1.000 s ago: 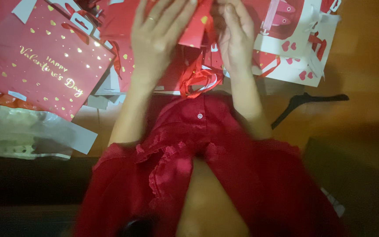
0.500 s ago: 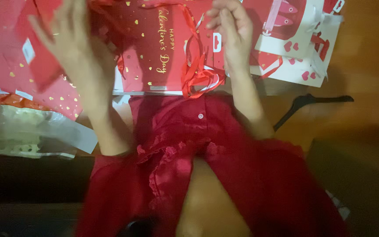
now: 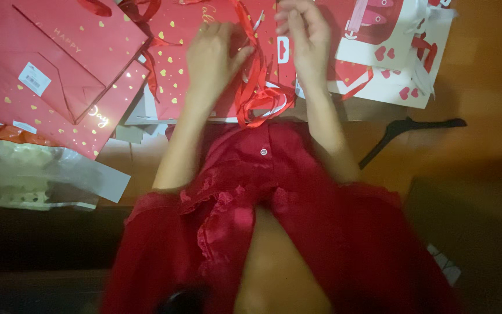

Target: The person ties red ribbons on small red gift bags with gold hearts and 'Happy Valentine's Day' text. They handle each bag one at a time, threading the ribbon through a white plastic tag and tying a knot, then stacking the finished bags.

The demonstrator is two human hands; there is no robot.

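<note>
Left hand (image 3: 213, 58) shifted in from far left since half second ago; now laid on red gift bag (image 3: 204, 64), fingers curled at red ribbon handle (image 3: 257, 96). Right hand (image 3: 300, 35) kept at bag's top edge, fingers loosely bent, grip unclear. Bag flat on table, centre. Ribbon being worked by both hands. Black hanger (image 3: 408, 131) untouched at right.
</note>
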